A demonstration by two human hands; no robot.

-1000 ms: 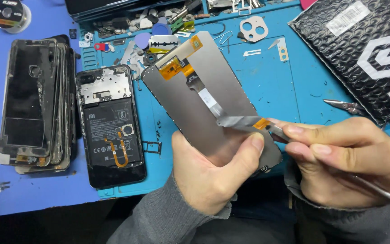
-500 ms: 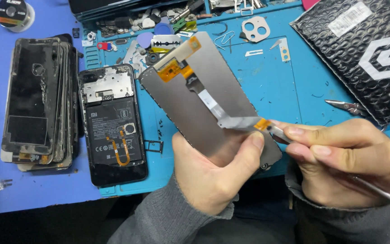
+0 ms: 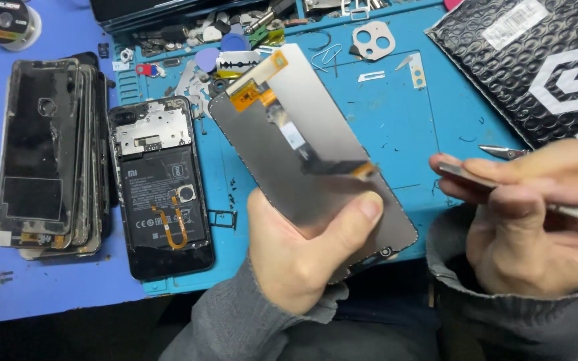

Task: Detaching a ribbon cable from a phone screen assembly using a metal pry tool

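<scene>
Phone screen panel point(image 3: 316, 160), back side up, tilted above blue work mat point(image 3: 423, 113). Gripped at lower end by left hand point(image 3: 302, 257), thumb pressed on grey back, remaining fingers hidden beneath. Orange flex cable point(image 3: 257, 93) folded at upper end; thin ribbon strip point(image 3: 332, 166) lifted clear of back, orange tip free and pointing right. Right hand point(image 3: 536, 220) just beside panel, apart from it, fingers clamped on tweezers point(image 3: 476, 179), tips aimed toward ribbon. Opened phone point(image 3: 162, 187) with battery and orange cable exposed, flat on mat to left, apart from panel. Stack of 5 or so worn phone frames point(image 3: 41, 154) farther left on blue table point(image 3: 48, 294). Black bubble envelope point(image 3: 536, 60) at upper right; camera lens cover point(image 3: 372, 40), razor blade point(image 3: 239, 63), loose screws and clips scattered along top of mat. Risks, as judged: torn or creased ribbon from a hard tug with tweezers; scratched or cracked panel from a slipping metal tip or too tight a thumb; dropped panel onto small parts below from a 1-handed hold at the end only.
</scene>
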